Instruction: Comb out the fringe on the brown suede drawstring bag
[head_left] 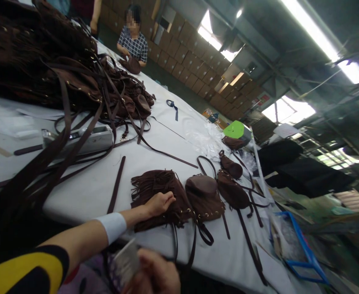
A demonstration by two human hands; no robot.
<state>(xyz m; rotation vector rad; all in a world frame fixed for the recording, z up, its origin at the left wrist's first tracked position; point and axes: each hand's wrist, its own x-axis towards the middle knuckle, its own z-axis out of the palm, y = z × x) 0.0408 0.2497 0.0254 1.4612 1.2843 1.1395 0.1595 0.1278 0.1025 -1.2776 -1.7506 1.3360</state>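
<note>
My left hand (161, 204) is closed over a fringed dark brown bag (155, 179) lying near the table's front edge. Its fingers are pinched together on or just above the bag; what is between them is too small to tell. Lower down, my right hand (159, 271) is blurred, its fingers bent beside a pale, flat, shiny object (126, 261) that it appears to hold. Right of the fringed bag lies a smooth-bottomed brown bag (202, 194) with metal eyelets, and beyond it another brown bag (233, 190).
A large heap of brown bags and straps (75, 77) covers the table's left side. A grey device (94, 139) lies among straps. Across the table (167, 134) sits a person (133, 43) holding a brown bag. A blue-framed crate (304, 245) stands at right.
</note>
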